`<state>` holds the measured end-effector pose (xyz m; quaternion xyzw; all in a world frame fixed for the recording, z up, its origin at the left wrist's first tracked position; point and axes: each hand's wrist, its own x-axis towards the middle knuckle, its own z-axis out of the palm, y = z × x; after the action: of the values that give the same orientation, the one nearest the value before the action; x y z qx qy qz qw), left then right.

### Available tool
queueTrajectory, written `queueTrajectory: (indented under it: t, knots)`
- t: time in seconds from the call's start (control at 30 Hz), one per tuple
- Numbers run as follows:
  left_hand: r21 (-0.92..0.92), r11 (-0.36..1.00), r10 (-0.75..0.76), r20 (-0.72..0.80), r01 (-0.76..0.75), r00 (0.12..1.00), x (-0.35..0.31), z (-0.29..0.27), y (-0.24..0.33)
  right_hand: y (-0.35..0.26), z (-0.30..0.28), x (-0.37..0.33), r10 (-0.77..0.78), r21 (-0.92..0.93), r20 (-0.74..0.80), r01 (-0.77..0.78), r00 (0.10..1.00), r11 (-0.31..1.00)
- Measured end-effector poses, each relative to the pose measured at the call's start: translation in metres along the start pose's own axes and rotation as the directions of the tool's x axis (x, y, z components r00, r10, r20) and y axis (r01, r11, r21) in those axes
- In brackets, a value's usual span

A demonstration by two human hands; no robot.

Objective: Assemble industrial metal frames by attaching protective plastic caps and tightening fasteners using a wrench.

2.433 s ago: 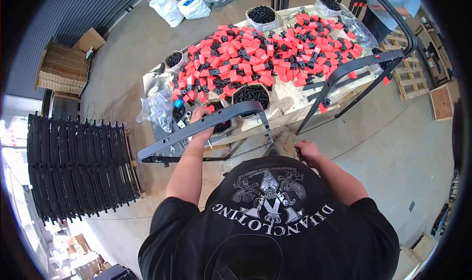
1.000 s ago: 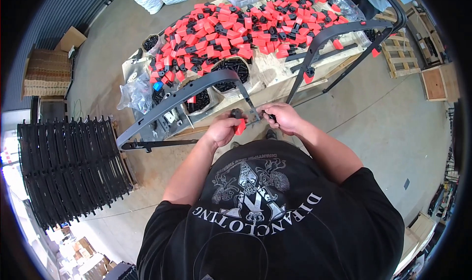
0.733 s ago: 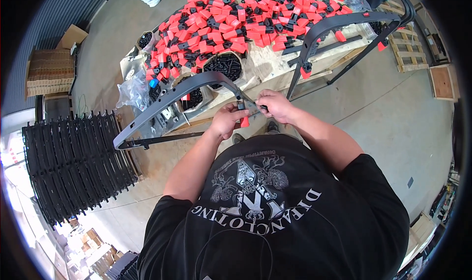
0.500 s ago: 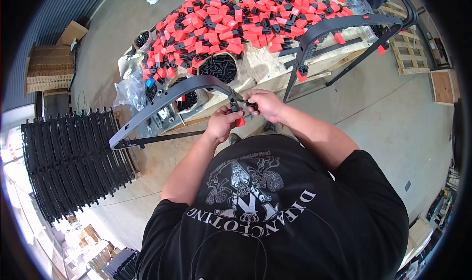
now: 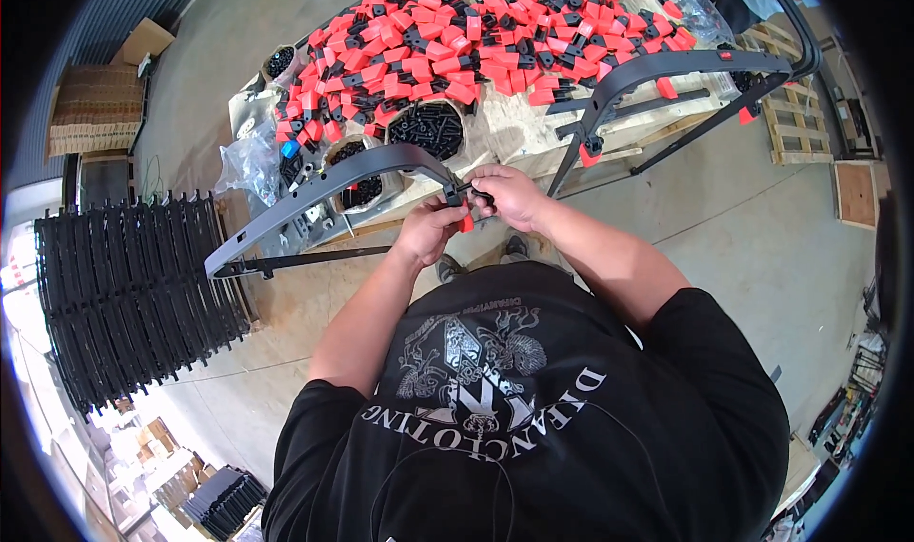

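Note:
A dark grey bent tube frame [image 5: 324, 182] arches in from the left, its end coming down in front of me. My left hand [image 5: 428, 231] is closed around a red and black plastic clip [image 5: 466, 222] at that end. Close beside it, my right hand [image 5: 514, 199] pinches a small black tool-like piece [image 5: 484, 197] whose thin part reaches to the joint. What exactly it is, and how it meets the joint, is partly hidden by my fingers.
A wooden-topped table [image 5: 514, 133] bears a large heap of red and black clips [image 5: 419, 52]. Tubs of black bolts [image 5: 426, 131] stand at its near edge. Another bent frame [image 5: 685, 63] rests at the right. Stacked black frames [image 5: 138, 299] stand at left, a pallet [image 5: 800, 128] at far right.
Both hands stay at the frame's end. The view has shifted slightly, and the right hand sits a little closer to the clip, its fingers slightly shifted.

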<state>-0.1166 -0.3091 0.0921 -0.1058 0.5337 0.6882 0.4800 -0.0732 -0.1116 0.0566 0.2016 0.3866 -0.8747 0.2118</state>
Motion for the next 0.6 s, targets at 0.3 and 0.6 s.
queueTrajectory:
  t: [0.3, 0.6]
  knots:
    - [-0.023, 0.998, 0.058, 0.020, -0.058, 0.998, 0.010, -0.010, -0.011, 0.000, 0.006, 0.001, 0.040, 0.181, -0.001, -0.039, 0.999, 0.983]
    - [0.101, 0.994, 0.046, -0.043, -0.042, 0.998, 0.003, -0.005, -0.014, 0.000, 0.003, 0.001, 0.035, 0.206, 0.051, -0.045, 0.998, 0.978]
